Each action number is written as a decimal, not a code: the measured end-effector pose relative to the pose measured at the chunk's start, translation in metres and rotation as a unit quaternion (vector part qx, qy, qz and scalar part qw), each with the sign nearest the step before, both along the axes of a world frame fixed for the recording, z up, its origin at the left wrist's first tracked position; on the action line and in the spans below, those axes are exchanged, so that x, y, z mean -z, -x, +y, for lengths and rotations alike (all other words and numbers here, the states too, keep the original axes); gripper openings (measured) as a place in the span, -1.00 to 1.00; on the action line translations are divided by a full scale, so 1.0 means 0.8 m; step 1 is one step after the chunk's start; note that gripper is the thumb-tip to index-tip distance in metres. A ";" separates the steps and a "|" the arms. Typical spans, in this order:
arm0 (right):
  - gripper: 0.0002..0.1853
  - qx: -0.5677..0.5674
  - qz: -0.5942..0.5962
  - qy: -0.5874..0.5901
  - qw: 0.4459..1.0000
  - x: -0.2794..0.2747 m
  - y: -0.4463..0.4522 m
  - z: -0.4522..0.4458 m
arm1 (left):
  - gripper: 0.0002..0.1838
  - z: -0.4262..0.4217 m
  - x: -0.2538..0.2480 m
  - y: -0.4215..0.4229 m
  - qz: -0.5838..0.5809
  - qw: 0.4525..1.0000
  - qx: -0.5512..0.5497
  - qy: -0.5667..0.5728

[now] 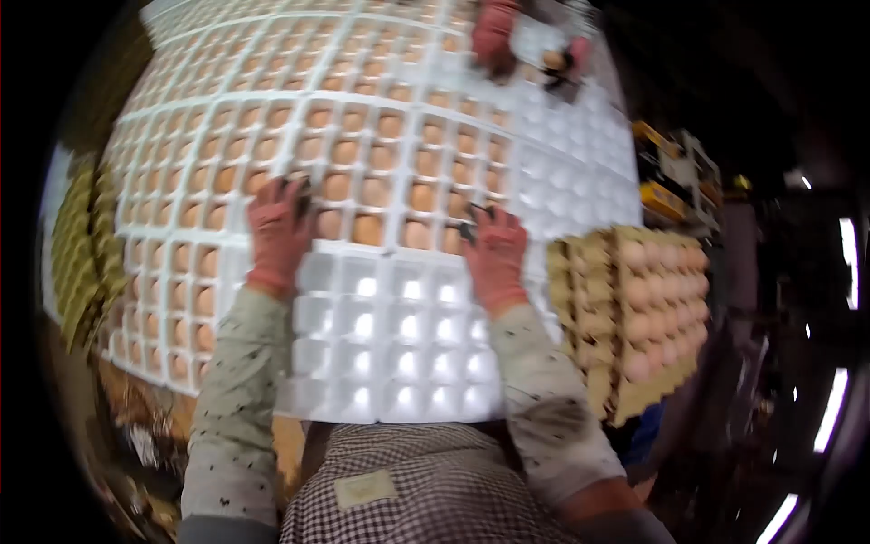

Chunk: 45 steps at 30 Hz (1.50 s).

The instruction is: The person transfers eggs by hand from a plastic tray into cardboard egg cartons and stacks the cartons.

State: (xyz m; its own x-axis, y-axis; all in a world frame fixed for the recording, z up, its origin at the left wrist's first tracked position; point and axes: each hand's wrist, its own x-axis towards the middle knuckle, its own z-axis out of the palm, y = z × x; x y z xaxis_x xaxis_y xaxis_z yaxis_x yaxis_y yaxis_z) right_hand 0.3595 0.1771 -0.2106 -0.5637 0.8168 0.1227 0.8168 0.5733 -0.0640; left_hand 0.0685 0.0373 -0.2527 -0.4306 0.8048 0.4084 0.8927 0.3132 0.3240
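My left hand (277,234), in a pink glove with dark fingertips, reaches over the far left corner of a white tray without eggs (388,257). Its fingers extend forward beside brown eggs (367,228) in the adjoining white tray. At the far right corner, my right hand (498,258) wears a matching glove, its fingers stretched toward the eggs in that tray's front row. Both hands look open, and I see nothing held in either. Blur hides whether the fingertips touch the eggs or just the tray.
White trays of eggs (208,118) spread across the table. To the right stands a stack of pulp trays with eggs (657,308); other pulp trays (82,245) stand at left. Across the table are another person's gloved hands (495,41), one holding an egg (554,60).
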 end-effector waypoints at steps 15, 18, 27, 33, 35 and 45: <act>-0.46 -0.069 -0.190 -0.046 0.978 -0.291 -0.374 -0.044 | -0.44 0.028 -0.282 -0.431 -0.092 0.900 0.425 -0.036; -0.36 -0.061 -0.006 0.061 0.996 -0.270 -0.409 -0.027 | -0.36 0.044 -0.267 -0.499 0.004 0.927 0.373 0.022; -0.39 -0.185 0.056 0.118 0.974 -0.285 -0.396 -0.002 | -0.47 0.077 -0.286 -0.467 -0.358 0.897 0.260 -0.010; -0.41 -0.147 0.264 0.263 0.916 -0.280 -0.430 0.034 | -0.30 0.086 -0.292 -0.484 -0.037 0.958 0.281 0.040; -0.41 -0.114 0.410 0.343 0.837 -0.283 -0.452 0.051 | -0.42 0.090 -0.299 -0.479 -0.081 0.949 0.302 0.042; -0.30 -0.125 -0.111 -0.053 0.984 -0.268 -0.368 0.038 | -0.44 0.114 -0.285 -0.475 -0.094 0.951 0.293 0.003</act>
State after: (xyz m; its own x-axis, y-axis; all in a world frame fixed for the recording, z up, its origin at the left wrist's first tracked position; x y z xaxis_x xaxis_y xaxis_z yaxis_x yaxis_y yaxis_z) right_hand 0.6541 0.2078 0.0041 -0.7686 0.6377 0.0503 0.6357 0.7526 0.1716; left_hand 0.4487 0.1289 -0.0250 0.0278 0.9317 0.3622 0.8407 -0.2178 0.4958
